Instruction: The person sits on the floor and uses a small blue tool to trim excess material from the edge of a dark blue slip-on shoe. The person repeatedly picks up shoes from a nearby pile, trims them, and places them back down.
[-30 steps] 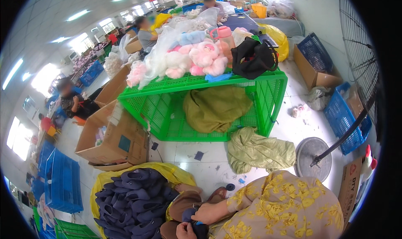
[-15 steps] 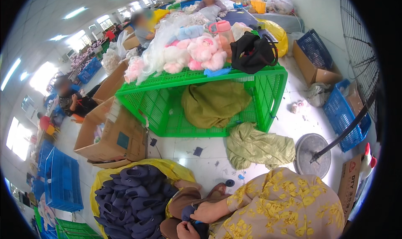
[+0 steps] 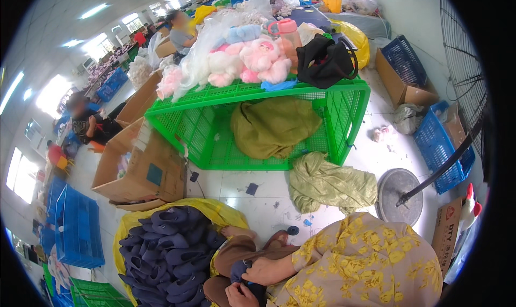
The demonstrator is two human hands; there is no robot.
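Observation:
Over my lap, my right hand (image 3: 267, 270) is closed on a dark navy piece (image 3: 239, 271), thumb and fingers pinched toward its edge. My left hand (image 3: 240, 295) sits just below, its fingers curled against the same piece near the picture's lower edge. The two hands nearly meet. Part of the piece is hidden by my fingers, so its full shape cannot be made out. To the left of my knees, a heap of navy shoe-shaped pieces (image 3: 167, 253), curved and hollow, fills an open yellow sack (image 3: 228, 213).
A green plastic crate (image 3: 252, 166) lies on its side ahead, with an olive sack (image 3: 274, 127) inside and plush toys (image 3: 263, 59) on top. A cardboard box (image 3: 166, 180), a pale green sack (image 3: 333, 183) and a round stand base (image 3: 399, 197) surround me. People sit farther back.
The view has shifted slightly, moving the surroundings a little up and left. Both hands stay at the navy piece with only small finger movement.

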